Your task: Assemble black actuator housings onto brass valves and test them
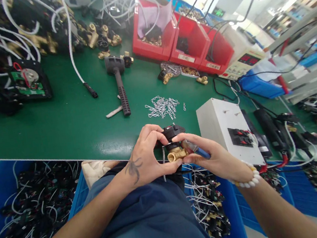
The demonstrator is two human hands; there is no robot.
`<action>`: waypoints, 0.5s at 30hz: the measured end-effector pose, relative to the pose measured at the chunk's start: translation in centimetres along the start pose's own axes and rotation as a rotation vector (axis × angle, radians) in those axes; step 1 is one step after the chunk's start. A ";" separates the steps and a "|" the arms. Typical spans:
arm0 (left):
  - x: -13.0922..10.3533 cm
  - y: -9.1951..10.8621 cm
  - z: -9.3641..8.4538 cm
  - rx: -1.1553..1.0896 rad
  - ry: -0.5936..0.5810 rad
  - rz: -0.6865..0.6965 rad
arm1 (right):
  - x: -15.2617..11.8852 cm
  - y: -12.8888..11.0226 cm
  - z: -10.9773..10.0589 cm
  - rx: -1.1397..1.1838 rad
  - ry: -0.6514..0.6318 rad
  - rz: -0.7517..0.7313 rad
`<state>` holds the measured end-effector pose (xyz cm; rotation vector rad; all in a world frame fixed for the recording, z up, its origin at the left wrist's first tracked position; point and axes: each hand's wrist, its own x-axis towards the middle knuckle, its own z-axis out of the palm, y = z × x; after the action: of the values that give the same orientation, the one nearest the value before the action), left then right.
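Left hand [148,156] half-curled, pinching brass valve [178,154] at its three o'clock, mouth roughly toward nine. Right hand [218,159], equally near, curled round blue-handled tool [201,152], fingertips at valve. Metal clips [162,107] off at valve's twelve.

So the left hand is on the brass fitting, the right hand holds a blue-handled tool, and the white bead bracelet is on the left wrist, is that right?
Not quite: the head view shows the white bead bracelet on the right wrist. The left hand is on the brass fitting, and the right hand holds a blue-handled tool.
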<state>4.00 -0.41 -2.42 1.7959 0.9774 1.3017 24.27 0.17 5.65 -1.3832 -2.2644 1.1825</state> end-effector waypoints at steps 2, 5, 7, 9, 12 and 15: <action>0.0 0.0 0.0 0.006 -0.001 -0.007 | 0.0 -0.4 -0.3 -0.018 0.006 -0.018; 0.1 0.0 0.1 0.002 -0.002 -0.022 | -0.5 -1.0 -1.1 -0.117 0.189 -0.038; 0.1 -0.1 0.3 -0.007 0.008 -0.016 | -1.1 -1.1 -1.5 -0.225 0.510 -0.030; 0.1 -0.2 0.4 -0.011 0.023 -0.006 | -1.6 -1.0 -1.5 -0.348 0.785 -0.048; 0.1 -0.3 0.5 -0.013 0.026 -0.010 | -2.2 -0.8 -1.5 -0.642 0.615 -0.088; 0.1 -0.3 0.4 -0.020 0.018 -0.016 | -2.8 -1.3 -1.8 -0.787 0.398 -0.076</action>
<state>4.40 -0.19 -2.77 1.7612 0.9831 1.3152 25.96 -1.55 8.31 -1.5502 -2.5205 -0.0740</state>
